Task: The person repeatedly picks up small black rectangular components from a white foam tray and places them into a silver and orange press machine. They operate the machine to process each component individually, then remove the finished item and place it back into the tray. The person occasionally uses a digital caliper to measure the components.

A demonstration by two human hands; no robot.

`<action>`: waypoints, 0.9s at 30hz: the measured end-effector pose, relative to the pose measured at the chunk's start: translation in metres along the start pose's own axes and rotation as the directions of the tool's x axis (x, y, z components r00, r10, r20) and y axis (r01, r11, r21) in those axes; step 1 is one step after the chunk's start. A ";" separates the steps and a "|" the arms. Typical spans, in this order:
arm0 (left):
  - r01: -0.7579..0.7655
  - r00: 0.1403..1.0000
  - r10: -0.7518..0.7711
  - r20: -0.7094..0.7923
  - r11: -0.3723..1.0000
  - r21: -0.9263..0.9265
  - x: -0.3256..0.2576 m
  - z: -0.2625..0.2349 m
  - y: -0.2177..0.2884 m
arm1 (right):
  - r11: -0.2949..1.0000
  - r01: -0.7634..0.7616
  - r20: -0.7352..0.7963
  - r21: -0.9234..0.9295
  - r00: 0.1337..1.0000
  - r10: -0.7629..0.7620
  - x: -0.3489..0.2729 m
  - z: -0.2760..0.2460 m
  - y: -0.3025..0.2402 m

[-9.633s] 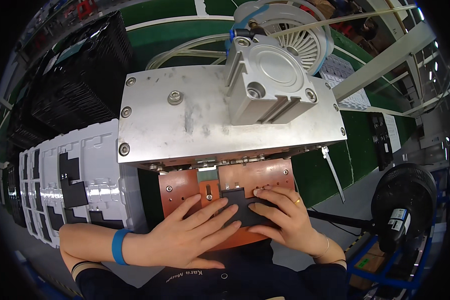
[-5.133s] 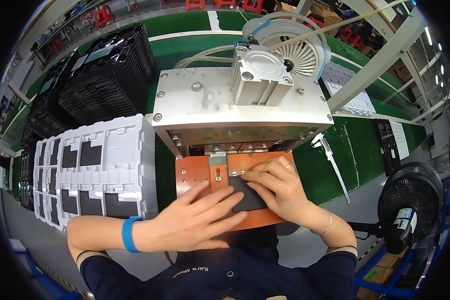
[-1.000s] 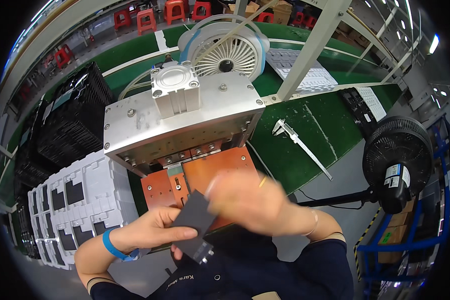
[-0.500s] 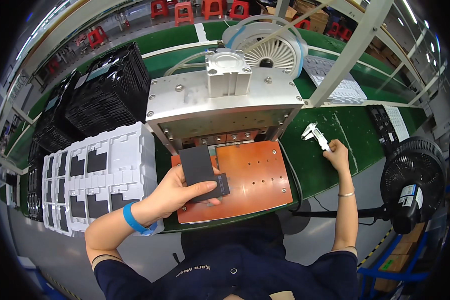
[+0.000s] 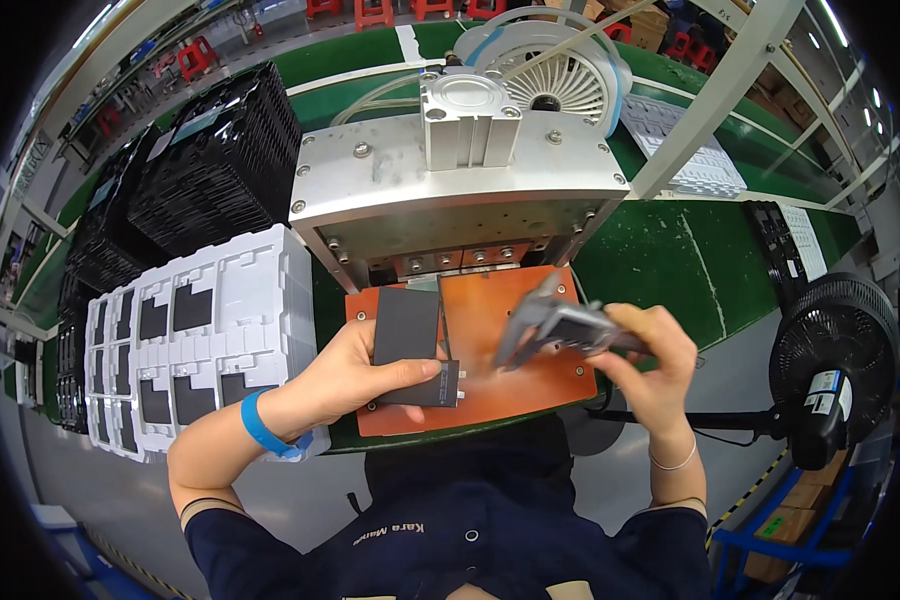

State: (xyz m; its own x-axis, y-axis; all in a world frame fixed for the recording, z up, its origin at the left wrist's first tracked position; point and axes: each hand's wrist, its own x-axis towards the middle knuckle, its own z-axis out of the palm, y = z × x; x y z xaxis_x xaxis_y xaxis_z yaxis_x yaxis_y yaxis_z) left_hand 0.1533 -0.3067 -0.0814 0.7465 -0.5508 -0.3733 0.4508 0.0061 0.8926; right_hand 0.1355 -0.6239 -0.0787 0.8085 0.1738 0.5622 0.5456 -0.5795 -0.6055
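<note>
My left hand grips a flat black L-shaped battery, thumb pressed on its lower part, where small pale tabs stick out at the right edge. It is held above the orange-brown plate of a metal press. My right hand is closed round a caliper, held over the plate's right half with its jaws toward the battery. The caliper is smeared by motion, so its jaw gap cannot be read. A short space separates the caliper from the battery.
On the left stands a stack of white trays with black pieces in its pockets, behind it tall stacks of black trays. A black fan stands at the right, a white fan behind the press. A pale metal post rises at the right.
My right hand has lifted the caliper off the green bench and brought it left over the plate. My left hand still holds the battery in nearly the same place. The view has shifted slightly.
</note>
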 end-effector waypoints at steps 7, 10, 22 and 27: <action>-0.018 0.999 0.018 0.029 1.000 0.006 0.001 0.002 0.005 | 0.990 0.142 0.075 -0.023 0.987 -0.140 0.012 0.015 -0.007; -0.014 0.999 0.014 0.034 1.000 0.010 0.001 0.001 0.004 | 0.992 0.124 0.082 -0.027 0.989 -0.122 0.011 0.015 -0.006; -0.001 1.000 0.001 0.017 1.000 0.027 0.000 0.001 0.005 | 0.991 0.130 0.060 0.015 0.990 -0.131 0.009 0.023 0.001; -0.016 0.999 0.015 0.036 1.000 0.023 0.002 -0.001 0.004 | 0.989 0.144 0.047 0.017 0.988 -0.145 0.010 0.025 0.002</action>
State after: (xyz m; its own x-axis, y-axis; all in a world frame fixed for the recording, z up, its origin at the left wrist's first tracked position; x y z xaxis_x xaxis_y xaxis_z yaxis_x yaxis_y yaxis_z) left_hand 0.1567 -0.3071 -0.0787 0.7350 -0.5806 -0.3504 0.4277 -0.0040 0.9039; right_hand 0.1500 -0.6039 -0.0882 0.7305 0.2928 0.6170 0.6601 -0.5346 -0.5278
